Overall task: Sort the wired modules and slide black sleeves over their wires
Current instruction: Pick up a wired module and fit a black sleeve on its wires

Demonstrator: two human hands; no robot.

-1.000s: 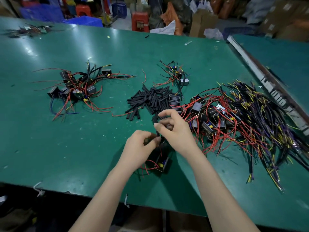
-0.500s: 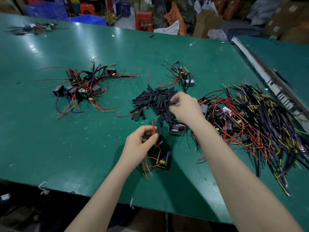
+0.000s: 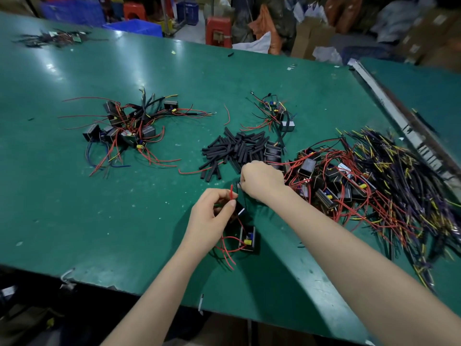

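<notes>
On the green surface the person works with both bare hands near the front edge. The left hand is closed in a pinch: thumb and forefinger hold a red wire whose free end stands up just above the grip. That wire runs down to a black module lying on the surface just beside and below the left hand, with more red leads looping out beneath it.

The right hand is curled shut, knuckles up, close to the left hand and slightly beyond it. A small dark piece shows at its fingertips — it looks like a black sleeve, though I cannot tell for certain. It sits just beside the upright wire end, not yet on it.

The pile of black sleeves lies just beyond the right hand, almost touching it. To the right of that hand spreads the large heap of wired modules, red wires tangled over black boxes, running into a mass of dark and yellow-tipped wires. A sorted cluster of modules sits well apart to the left — a smaller cluster lies beyond the sleeves.
</notes>
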